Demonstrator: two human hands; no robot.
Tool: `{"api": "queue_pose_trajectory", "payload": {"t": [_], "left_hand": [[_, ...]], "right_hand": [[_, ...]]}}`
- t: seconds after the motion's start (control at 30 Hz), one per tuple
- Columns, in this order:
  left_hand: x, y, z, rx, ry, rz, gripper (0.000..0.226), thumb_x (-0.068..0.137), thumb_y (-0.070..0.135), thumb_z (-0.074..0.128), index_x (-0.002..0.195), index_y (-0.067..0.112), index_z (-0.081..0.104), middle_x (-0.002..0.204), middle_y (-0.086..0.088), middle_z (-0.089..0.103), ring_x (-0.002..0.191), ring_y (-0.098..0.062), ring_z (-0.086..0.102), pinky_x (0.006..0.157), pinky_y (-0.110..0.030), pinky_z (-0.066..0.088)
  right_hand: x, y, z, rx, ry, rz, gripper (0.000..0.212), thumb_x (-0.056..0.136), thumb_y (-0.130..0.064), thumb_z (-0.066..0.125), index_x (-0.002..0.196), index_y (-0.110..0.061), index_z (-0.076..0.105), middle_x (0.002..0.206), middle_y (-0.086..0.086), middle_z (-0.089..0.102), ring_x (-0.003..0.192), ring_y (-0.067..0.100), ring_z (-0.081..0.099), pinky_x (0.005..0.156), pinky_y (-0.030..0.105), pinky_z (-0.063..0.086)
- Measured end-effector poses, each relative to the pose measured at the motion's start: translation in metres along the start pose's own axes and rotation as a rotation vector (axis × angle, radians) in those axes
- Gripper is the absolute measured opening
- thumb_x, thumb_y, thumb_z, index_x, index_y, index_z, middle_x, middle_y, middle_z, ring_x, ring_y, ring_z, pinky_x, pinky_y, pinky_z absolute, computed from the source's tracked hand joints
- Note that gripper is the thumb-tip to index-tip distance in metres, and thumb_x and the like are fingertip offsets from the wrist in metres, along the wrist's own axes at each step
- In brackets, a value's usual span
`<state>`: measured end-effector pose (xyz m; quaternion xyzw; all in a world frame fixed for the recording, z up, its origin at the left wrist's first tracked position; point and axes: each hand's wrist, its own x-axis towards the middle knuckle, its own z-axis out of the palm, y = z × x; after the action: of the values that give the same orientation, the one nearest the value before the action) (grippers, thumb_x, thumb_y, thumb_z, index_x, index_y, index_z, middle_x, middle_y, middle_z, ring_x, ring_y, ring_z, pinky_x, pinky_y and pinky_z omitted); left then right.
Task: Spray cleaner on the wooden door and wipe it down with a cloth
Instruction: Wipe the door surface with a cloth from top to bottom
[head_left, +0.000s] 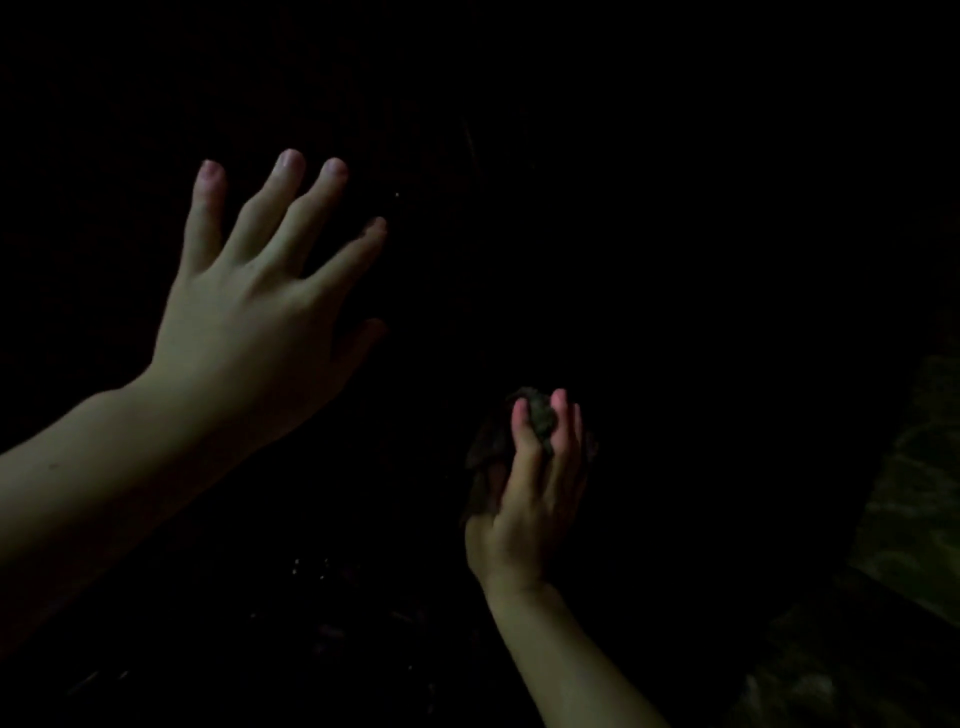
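- The scene was very dark, and the wooden door (519, 208) could only be taken as the black surface that filled most of the view; its grain, edges and handle could not be made out.
- The right hand (530, 499) lay low and right of centre on that dark surface, its fingers curled round a crumpled dark cloth (537, 415), which bunched up between and just beyond the fingertips.
- The cloth's bunched end pointed up the door, away from the wrist, with more of it trailing down on the thumb side of the hand; it seemed to be at or against the surface, though contact could not be confirmed.
- The left hand (260, 312) was higher and well to the left of the cloth, fingers straight and spread wide, holding nothing; it looked braced on the door or hovering just off it, and I could not tell which.
- No spray bottle was visible anywhere near the cloth.
- Judging by this, the wiping stage was in hand: the right hand was the one with the cloth, so the next stroke likely belonged to it, running up or across the unwiped dark area above the cloth.
- A few faint pale specks showed below and left of the cloth; whether they were droplets was unclear.
- A dim mottled surface (909, 493) sat far right of the cloth.
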<state>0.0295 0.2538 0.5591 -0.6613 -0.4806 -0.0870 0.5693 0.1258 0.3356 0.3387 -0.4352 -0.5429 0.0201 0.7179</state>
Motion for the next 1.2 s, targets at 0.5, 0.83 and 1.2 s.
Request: {"api": "queue_pose_trajectory", "payload": {"t": [0.5, 0.83, 1.2], "left_hand": [[-0.028, -0.007, 0.008, -0.011, 0.030, 0.067, 0.059, 0.090, 0.048, 0.050, 0.138, 0.012, 0.047, 0.152, -0.022, 0.031, 0.142, -0.042, 0.022, 0.112, -0.066, 0.008], [-0.052, -0.002, 0.009, 0.008, -0.024, 0.066, 0.063, 0.089, 0.047, 0.049, 0.141, 0.014, 0.041, 0.154, -0.021, 0.026, 0.144, -0.041, 0.017, 0.111, -0.065, 0.004], [-0.075, -0.001, 0.002, 0.017, -0.069, 0.045, 0.065, 0.089, 0.044, 0.056, 0.143, 0.014, 0.038, 0.156, -0.020, 0.022, 0.145, -0.040, 0.014, 0.112, -0.065, 0.005]], "right_hand": [[-0.062, -0.030, 0.013, -0.076, -0.065, -0.237, 0.042, 0.098, -0.037, 0.032, 0.136, -0.022, 0.043, 0.157, 0.012, 0.026, 0.146, 0.033, 0.019, 0.115, 0.054, 0.021], [-0.101, -0.070, 0.018, -0.021, -0.218, -0.507, 0.043, 0.098, -0.038, 0.033, 0.139, -0.026, 0.039, 0.156, 0.007, 0.023, 0.148, 0.030, 0.015, 0.115, 0.055, 0.019], [-0.053, -0.023, 0.013, -0.091, 0.062, -0.032, 0.047, 0.094, -0.027, 0.040, 0.135, -0.004, 0.049, 0.149, 0.029, 0.034, 0.142, 0.044, 0.024, 0.115, 0.059, 0.018]]}}
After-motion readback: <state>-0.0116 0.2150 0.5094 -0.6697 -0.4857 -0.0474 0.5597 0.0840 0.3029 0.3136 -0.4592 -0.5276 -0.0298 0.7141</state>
